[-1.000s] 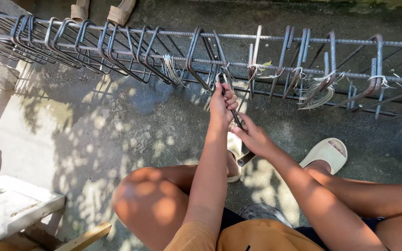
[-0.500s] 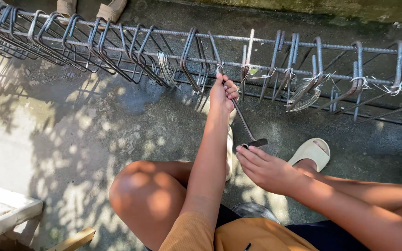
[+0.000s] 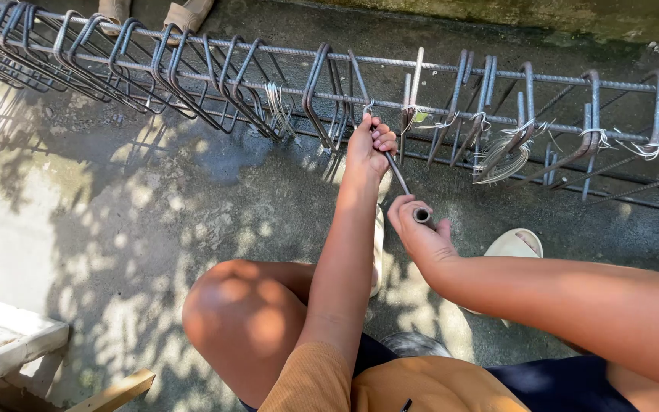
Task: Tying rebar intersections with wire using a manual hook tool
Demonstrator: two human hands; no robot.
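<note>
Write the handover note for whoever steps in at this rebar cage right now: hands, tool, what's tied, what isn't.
Left hand: up at the rebar cage, fingers closed at a stirrup joint around the tip of the tie hook tool.
Right hand: gripping the tool's handle end below.
Bundle of loose tie wire hangs on the cage to the right.
Done: white wire ties show on several right-side stirrups.
Left: the bunched stirrups on the left show no ties.

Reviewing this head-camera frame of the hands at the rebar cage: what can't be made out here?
- Tip of the tying tool: hidden behind the left hand at the rebar cage.
- The wire being tied: too thin to trace under the left hand's fingers.
- Right hand: its palm side faces away, so the grip on the tool's handle end is unclear.
- Another person's feet: cut off by the top edge.
- Cage ends: cut off left and right.
</note>
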